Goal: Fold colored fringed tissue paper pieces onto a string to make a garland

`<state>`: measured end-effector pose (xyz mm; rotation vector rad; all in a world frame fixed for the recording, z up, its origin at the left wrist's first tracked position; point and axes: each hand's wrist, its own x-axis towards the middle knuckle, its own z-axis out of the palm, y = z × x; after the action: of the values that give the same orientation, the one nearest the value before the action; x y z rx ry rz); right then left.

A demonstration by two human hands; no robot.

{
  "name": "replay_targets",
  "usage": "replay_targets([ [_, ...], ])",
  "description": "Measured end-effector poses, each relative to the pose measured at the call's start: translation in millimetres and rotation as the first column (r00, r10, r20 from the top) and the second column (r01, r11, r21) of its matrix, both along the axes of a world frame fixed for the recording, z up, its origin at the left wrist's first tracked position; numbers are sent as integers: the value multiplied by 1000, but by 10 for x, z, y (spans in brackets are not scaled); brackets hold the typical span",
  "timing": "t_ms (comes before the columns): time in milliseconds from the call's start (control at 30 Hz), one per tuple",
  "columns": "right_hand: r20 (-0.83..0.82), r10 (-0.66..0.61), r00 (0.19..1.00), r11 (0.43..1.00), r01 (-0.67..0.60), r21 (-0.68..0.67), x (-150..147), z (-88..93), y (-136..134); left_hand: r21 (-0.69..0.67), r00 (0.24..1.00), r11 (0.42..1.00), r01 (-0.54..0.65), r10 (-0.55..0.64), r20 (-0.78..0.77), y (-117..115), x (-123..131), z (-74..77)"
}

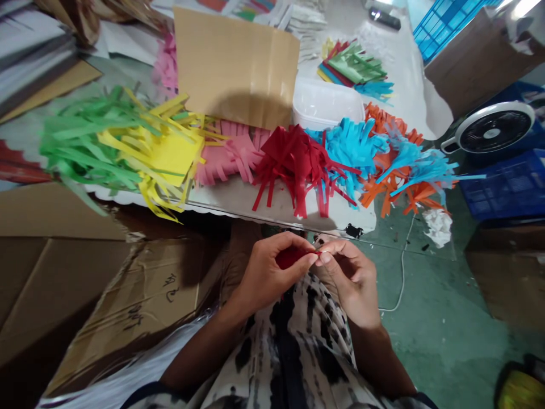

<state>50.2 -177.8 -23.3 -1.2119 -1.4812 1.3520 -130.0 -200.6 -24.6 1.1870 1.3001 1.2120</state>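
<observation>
Close to my body, past the table's front edge, both hands meet at the fingertips. My left hand is closed on a piece of red paper, most of it hidden behind the fingers. Thumb and fingers of my right hand pinch the tip of that same red piece. On the table ahead lies a pile of fringed red paper. Left of it are fringed pink paper, yellow paper and green paper strips. To the right are blue paper and orange paper.
A brown cardboard sheet and a white plastic tub stand behind the piles. Further back is a multicoloured fringed stack. A fan is at right, a cable on the floor, and a cardboard box at lower left.
</observation>
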Motion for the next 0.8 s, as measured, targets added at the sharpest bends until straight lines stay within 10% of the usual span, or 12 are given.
replay_targets([
  [800, -36, 2, 999, 999, -4, -51, 36, 102, 95, 46, 999, 999, -19, 21, -37, 16, 20, 10],
])
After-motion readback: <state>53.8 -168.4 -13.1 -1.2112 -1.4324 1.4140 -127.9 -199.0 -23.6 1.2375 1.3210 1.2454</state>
